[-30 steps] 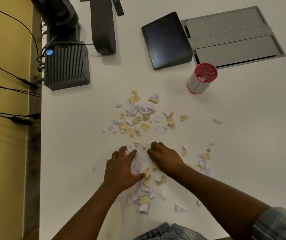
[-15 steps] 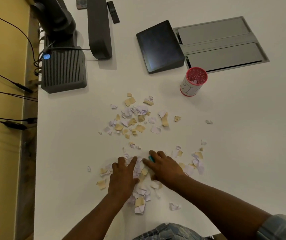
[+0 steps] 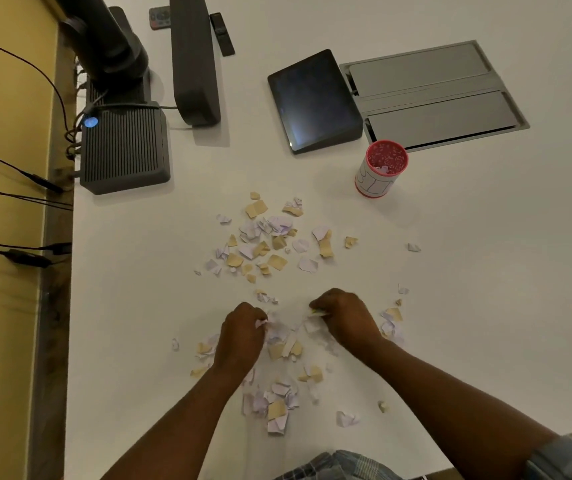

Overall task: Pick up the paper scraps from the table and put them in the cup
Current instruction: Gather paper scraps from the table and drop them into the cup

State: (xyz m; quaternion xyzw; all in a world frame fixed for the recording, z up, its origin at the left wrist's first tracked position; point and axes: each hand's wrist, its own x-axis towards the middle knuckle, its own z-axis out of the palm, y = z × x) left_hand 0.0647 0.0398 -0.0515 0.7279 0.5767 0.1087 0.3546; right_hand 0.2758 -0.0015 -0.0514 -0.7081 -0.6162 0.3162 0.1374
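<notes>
The cup (image 3: 381, 168) stood upright on the white bench (image 3: 485, 306), just in front of the dark tablet (image 3: 312, 102) and the grey metal hatch (image 3: 433, 95), well apart from both hands; a few pale scraps showed inside its red patterned interior, so by my judgement the task was only just begun, with nearly all the paper left to gather; the far cluster of paper scraps (image 3: 270, 237) lay untouched between the hands and the cup, a near heap (image 3: 277, 400) sat between the forearms, and strays such as a lone scrap (image 3: 413, 247) dotted the right side. The left hand (image 3: 241, 336) was curled shut into a loose fist with a pinkish-white scrap (image 3: 262, 323) peeping from the fingers; the right hand (image 3: 345, 315) was likewise bunched closed, pinching a pale yellowish piece (image 3: 316, 312) at the fingertips; how much more each hand held could not be told. The scraps were thin, torn and irregular, some flat, some crumpled, in tan and pale lilac-white; they looked light enough to slip or scatter. The cup was a short cylinder, white-sided with dark markings and a red rim and base; the bench was smooth and matt; a ribbed dark box (image 3: 123, 150) sat at the far left edge.
</notes>
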